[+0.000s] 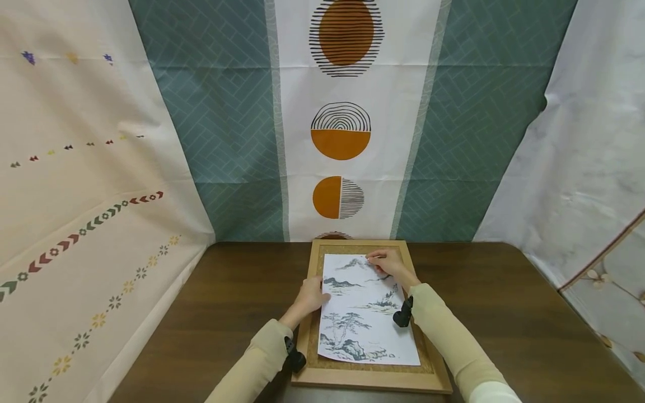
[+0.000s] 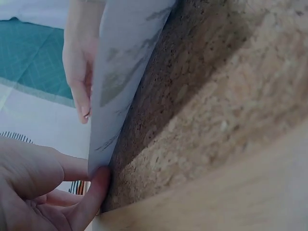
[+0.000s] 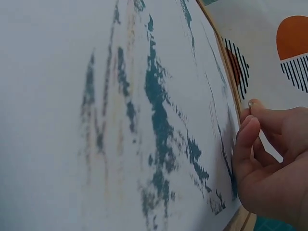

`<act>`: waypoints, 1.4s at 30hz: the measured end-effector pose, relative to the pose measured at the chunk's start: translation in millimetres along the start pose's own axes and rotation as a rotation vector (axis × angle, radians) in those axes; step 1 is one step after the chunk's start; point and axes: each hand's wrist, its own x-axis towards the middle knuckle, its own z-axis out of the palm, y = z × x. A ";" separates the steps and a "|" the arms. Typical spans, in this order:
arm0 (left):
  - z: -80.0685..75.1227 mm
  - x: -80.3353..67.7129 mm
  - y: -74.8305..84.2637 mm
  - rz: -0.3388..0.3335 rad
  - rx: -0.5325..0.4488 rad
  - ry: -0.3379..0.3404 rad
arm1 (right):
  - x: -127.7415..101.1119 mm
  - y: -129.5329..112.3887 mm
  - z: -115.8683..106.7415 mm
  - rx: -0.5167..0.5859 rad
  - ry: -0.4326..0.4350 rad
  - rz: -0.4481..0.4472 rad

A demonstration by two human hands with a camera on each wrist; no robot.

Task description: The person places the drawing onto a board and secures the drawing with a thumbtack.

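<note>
A white sheet of paper [image 1: 363, 330] printed with ink-style mountains and trees lies over a wood-framed cork board [image 1: 428, 358]. At the sheet's left edge, my left hand [image 1: 309, 296] pinches the paper [image 2: 125, 72] between fingertips, beside the wooden frame. In the left wrist view the paper stands raised off the cork [image 2: 192, 120]. Near the sheet's top right, my right hand [image 1: 389, 263] holds a small silvery pin [image 3: 250, 103] between thumb and forefinger. Its exact shape is too small to tell. Whether the pin touches the paper cannot be made out.
The board lies on a dark brown wooden table [image 1: 242, 291], reaching its near edge. A patterned cloth [image 1: 342, 112] with orange circles hangs behind the table. Pale cloths hang at left [image 1: 101, 224] and right [image 1: 579, 168].
</note>
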 end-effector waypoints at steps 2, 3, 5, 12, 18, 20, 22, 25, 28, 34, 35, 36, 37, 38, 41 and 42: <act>0.8 0.7 -0.1 -0.002 0.020 -0.003 | -0.4 -1.2 1.7 -0.020 0.003 0.004; 1.1 0.9 -0.1 -0.006 0.030 -0.003 | -0.4 -1.7 2.5 -0.035 -0.002 -0.005; 1.9 0.8 0.1 -0.018 0.047 -0.002 | -0.3 -2.4 4.4 -0.069 -0.008 -0.029; 2.1 -0.3 2.2 -0.030 0.048 -0.019 | 3.6 -2.8 11.1 -0.114 0.008 -0.076; 3.4 -1.2 1.2 -0.040 0.039 -0.041 | 9.0 0.1 19.2 -0.184 0.114 -0.037; 3.5 -0.6 1.2 -0.033 0.041 -0.041 | 10.4 0.7 20.7 -0.218 0.150 -0.040; 3.4 0.5 1.3 -0.019 0.054 -0.031 | 12.0 0.4 21.2 -0.239 0.171 -0.056; 2.5 1.7 1.7 -0.011 0.061 -0.022 | 13.4 -1.8 22.0 -0.231 0.166 -0.072; 1.7 1.6 2.3 -0.020 0.058 -0.020 | 13.2 -5.4 22.5 -0.219 0.132 -0.090; 1.3 1.5 3.3 -0.047 0.043 -0.023 | 12.3 -13.2 24.7 -0.249 0.089 -0.085; 1.6 1.6 3.4 -0.047 0.043 -0.024 | 12.1 -14.2 24.9 -0.256 0.092 -0.075; 2.0 1.8 3.3 -0.046 0.039 -0.025 | 12.0 -15.1 25.0 -0.260 0.096 -0.064; 2.3 1.9 3.4 -0.047 0.040 -0.027 | 11.9 -15.7 25.0 -0.266 0.100 -0.049; 2.8 1.8 3.5 -0.049 0.034 -0.030 | 11.9 -16.4 24.8 -0.271 0.105 -0.036; 3.7 2.0 3.5 -0.046 0.031 -0.025 | 11.4 -18.7 23.9 -0.272 0.107 0.007; 3.7 2.0 3.6 -0.047 0.032 -0.023 | 11.3 -19.3 23.6 -0.268 0.107 0.020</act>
